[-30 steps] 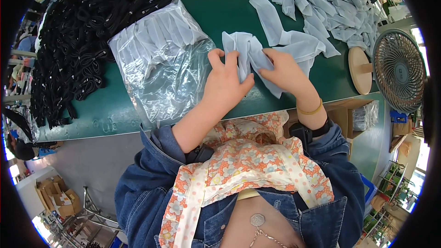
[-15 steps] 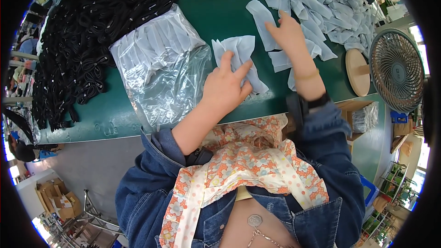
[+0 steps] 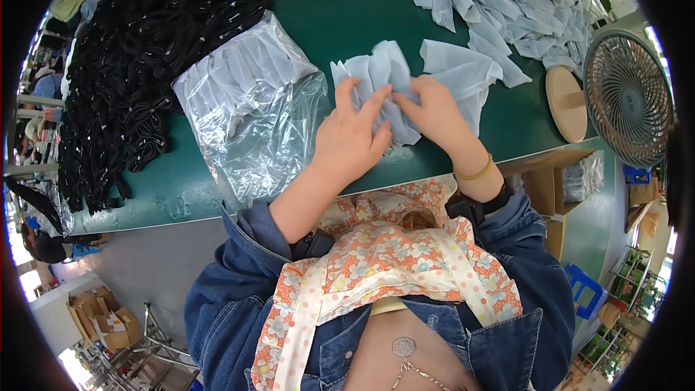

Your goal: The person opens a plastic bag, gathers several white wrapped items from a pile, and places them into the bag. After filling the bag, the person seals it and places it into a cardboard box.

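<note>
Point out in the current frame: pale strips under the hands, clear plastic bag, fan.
Pale strips (image 3: 391, 65): head view, upper part of the bunch, beyond the fingers.
Clear plastic bag (image 3: 250, 150): head view, crinkled near part.
Fan (image 3: 629, 103): head view, round hub of the grille.

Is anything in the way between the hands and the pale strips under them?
No, nothing visible is in the way. The left hand and right hand both touch the strips. The clear bag lies to the left, and the fan is far to the right.
</note>
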`<state>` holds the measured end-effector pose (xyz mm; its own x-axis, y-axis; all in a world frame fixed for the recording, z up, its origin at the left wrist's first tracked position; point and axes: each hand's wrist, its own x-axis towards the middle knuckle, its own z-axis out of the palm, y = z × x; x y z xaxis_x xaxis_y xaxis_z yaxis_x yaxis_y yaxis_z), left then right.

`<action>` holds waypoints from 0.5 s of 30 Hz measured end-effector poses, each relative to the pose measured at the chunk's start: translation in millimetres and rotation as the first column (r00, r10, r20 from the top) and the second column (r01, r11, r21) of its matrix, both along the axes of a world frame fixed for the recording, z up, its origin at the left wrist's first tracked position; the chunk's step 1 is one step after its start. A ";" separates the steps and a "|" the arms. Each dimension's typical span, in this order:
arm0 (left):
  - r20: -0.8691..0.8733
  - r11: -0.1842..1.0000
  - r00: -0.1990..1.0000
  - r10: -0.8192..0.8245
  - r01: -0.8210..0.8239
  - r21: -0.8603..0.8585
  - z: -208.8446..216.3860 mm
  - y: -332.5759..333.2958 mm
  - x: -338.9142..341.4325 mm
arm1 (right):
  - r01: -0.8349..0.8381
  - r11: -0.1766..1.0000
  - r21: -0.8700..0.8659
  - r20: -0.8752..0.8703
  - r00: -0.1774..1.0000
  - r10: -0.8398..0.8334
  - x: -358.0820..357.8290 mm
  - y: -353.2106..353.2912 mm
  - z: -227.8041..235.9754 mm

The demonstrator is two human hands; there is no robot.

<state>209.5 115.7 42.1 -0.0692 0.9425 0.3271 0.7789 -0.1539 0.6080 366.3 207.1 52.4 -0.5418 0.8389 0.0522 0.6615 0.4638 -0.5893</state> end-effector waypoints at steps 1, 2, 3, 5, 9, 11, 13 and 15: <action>-0.003 1.000 1.000 -0.008 0.008 -0.006 2.0 0.1 0.3 | -0.048 0.995 -0.091 -0.025 0.999 0.046 -0.7 -4.3 0.4; -0.074 1.000 0.997 -0.021 0.020 -0.016 4.2 1.2 0.2 | -0.040 0.994 -0.097 -0.028 0.999 0.038 2.3 -5.3 -2.7; -0.145 0.999 0.989 -0.035 0.032 -0.026 5.6 2.4 0.2 | -0.121 0.983 -0.141 -0.114 0.988 0.105 5.8 -4.6 -6.9; -0.214 0.998 0.975 -0.059 0.052 -0.039 3.5 3.3 2.0 | -0.285 0.937 -0.201 -0.290 0.931 0.221 14.0 -3.0 -13.6; -0.375 0.998 0.926 -0.042 0.018 -0.068 -3.4 7.5 3.8 | -0.278 0.959 0.053 -0.130 0.950 0.283 33.8 8.1 -4.8; -0.398 0.998 0.917 -0.034 0.010 -0.061 -6.6 6.6 4.5 | -0.193 0.936 0.294 0.072 0.981 0.180 53.0 17.7 -4.3; -0.411 0.998 0.911 -0.035 0.011 -0.061 -7.5 4.9 5.8 | -0.144 0.840 0.522 0.236 0.971 0.019 64.0 24.1 -6.4; -0.398 0.999 0.917 -0.037 0.025 -0.036 -7.8 4.7 6.0 | -0.200 0.826 0.528 0.308 0.951 0.033 67.8 29.1 -12.6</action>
